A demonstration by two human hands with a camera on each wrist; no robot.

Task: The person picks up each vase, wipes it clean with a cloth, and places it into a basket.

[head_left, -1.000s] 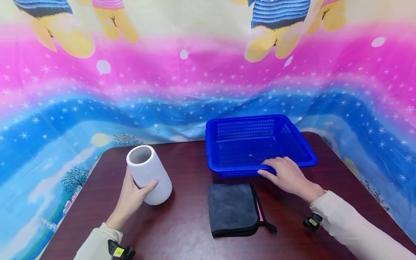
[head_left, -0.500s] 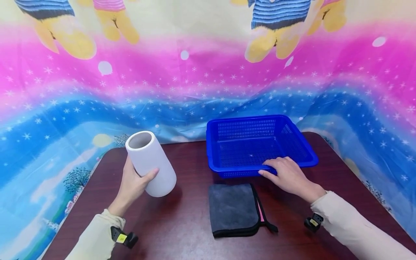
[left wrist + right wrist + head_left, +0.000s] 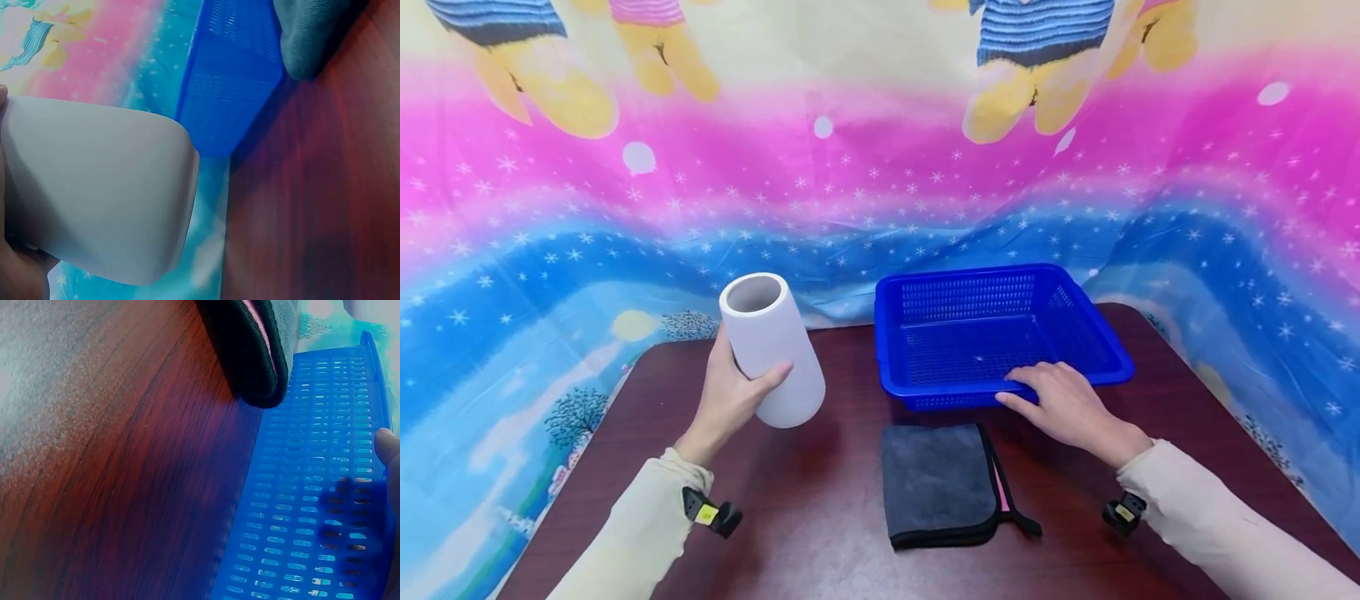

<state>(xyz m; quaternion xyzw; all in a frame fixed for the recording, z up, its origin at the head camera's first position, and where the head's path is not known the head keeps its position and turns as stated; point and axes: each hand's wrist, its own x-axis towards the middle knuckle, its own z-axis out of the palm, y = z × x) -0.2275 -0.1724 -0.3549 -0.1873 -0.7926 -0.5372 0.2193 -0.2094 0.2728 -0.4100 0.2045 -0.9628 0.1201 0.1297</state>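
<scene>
My left hand (image 3: 733,400) grips a white tapered vase (image 3: 778,358) round its side, thumb across the front. The vase is held up off the table, its open mouth tilted slightly left, and its smooth wall (image 3: 106,187) fills much of the left wrist view. My right hand (image 3: 1071,412) pinches the near rim of a blue plastic basket (image 3: 891,350), thumb outside and fingers over the edge. Nothing lies in the basket. Its slotted side (image 3: 300,506) shows up close in the right wrist view, with the thumb (image 3: 386,447) at the rim.
A folded dark grey cloth (image 3: 936,483) with black edging, a pink inner side and a loop lies in front of the basket. The dark red-brown table (image 3: 805,517) ends at a printed curtain (image 3: 820,242) hanging behind it.
My left hand has raised the vase from close to the table and carried it away from me and to the right. The right hand, basket and cloth have stayed put.
</scene>
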